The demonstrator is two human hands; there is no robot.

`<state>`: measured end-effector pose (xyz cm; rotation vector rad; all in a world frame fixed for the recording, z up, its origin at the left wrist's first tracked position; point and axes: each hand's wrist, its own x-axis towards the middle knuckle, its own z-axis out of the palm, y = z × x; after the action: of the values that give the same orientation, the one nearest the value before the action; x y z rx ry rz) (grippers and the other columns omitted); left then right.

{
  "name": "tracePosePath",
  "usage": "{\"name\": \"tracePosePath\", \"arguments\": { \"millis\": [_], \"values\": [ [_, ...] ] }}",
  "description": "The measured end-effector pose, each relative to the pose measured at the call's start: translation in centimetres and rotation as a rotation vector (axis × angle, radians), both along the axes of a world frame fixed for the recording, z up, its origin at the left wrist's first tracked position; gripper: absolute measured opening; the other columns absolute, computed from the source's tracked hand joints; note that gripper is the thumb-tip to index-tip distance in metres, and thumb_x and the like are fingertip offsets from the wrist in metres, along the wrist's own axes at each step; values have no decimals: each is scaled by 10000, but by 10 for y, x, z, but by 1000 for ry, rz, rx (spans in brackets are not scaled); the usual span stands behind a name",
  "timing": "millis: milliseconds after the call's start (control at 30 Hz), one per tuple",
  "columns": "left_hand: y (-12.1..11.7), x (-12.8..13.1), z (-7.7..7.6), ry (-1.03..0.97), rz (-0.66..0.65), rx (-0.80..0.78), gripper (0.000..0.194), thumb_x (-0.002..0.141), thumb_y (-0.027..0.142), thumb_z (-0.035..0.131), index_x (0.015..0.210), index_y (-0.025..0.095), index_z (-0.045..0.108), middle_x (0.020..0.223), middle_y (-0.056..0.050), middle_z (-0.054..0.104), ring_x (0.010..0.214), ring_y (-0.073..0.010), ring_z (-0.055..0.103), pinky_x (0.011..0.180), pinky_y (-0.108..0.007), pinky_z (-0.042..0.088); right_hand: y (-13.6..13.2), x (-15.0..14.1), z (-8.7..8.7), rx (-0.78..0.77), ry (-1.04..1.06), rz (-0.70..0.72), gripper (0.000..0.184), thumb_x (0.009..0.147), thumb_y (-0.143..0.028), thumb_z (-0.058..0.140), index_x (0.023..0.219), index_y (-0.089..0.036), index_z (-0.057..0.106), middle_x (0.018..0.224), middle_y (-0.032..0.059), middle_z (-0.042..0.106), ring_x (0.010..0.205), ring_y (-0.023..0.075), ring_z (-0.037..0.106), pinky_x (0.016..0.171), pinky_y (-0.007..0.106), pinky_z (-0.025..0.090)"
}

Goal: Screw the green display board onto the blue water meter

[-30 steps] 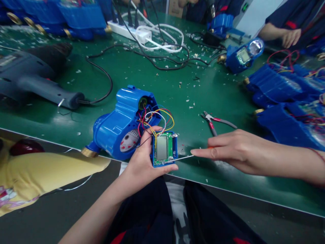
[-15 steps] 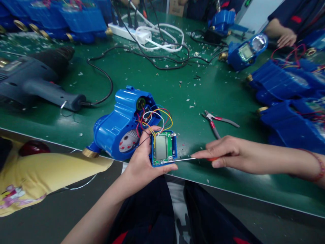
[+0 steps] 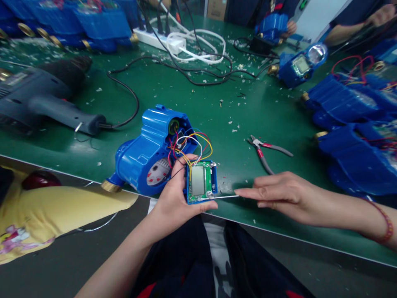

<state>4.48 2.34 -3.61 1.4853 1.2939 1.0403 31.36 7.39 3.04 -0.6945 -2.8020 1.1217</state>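
The left hand (image 3: 175, 186) grips the display unit (image 3: 201, 182), thumb along its near edge and a finger at its far edge. The right hand (image 3: 283, 194) pinches a thin metal tool (image 3: 228, 196), which points leftward at the near edge of the unit's circuit board (image 3: 208, 176).

Condition, in my judgement part-way: the board sits in its blue casing with the screen (image 3: 197, 178) in place, and coloured wires (image 3: 211, 145) link it to the meter body (image 3: 133, 161), just left of and beyond the left hand. Not yet done: the unit is apart from the body, whose compartment is uncovered, its wires loose in loops. I judge the board's fastening at the near edge to be unfinished, though I cannot confirm it.

Not verifiable: the tool's tip is too fine to tell whether it meets a screw or the board itself; its handle is concealed within the right hand. The left palm covers the casing's underside. Beyond the right hand lie cutting pliers (image 3: 258, 143). Far left of the left hand, a heat gun (image 3: 46, 99) is cut off by the view's edge.
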Motion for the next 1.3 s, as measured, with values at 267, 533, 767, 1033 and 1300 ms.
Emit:
{"name": "tracePosePath", "arguments": {
  "millis": [267, 533, 767, 1033, 1300],
  "values": [
    [2, 0, 2, 39, -15, 55, 768, 652, 327, 852, 1263, 266, 392, 1343, -76, 455, 1282, -287, 489, 1112, -438, 395, -13, 3, -4, 257, -18, -14, 441, 983, -76, 398, 1397, -198, 488, 746, -10, 503, 626, 103, 464, 556, 236, 292],
    [-1, 2, 3, 121, 1, 126, 797, 665, 303, 846, 1289, 258, 350, 1301, -83, 475, 1273, -278, 503, 1096, -413, 415, -43, -4, 9, 419, -101, -125, 497, 905, -6, 353, 1336, -178, 533, 739, 7, 572, 548, 103, 526, 505, 226, 336],
    [-2, 5, 4, 97, 26, 84, 765, 669, 258, 824, 1266, 263, 346, 1179, -50, 512, 1107, -251, 600, 967, -390, 514, -52, -9, 21, 282, 12, -200, 512, 934, -24, 395, 1396, -237, 457, 755, -7, 558, 570, 102, 513, 496, 218, 345],
    [-2, 7, 2, 25, 58, 11, 777, 645, 255, 836, 1265, 260, 370, 1265, -77, 499, 1211, -297, 549, 1065, -489, 438, -48, 0, -3, 341, 146, -577, 400, 922, -85, 526, 1291, -236, 555, 761, -6, 613, 684, 142, 602, 585, 224, 481],
    [1, 6, 3, -13, 56, 10, 788, 625, 254, 850, 1268, 262, 394, 1308, -68, 485, 1232, -284, 532, 1083, -472, 421, -24, 0, -32, 764, -211, -537, 205, 920, -162, 552, 1077, -141, 682, 1075, 142, 628, 943, 273, 536, 750, 405, 435]
  ]
}}
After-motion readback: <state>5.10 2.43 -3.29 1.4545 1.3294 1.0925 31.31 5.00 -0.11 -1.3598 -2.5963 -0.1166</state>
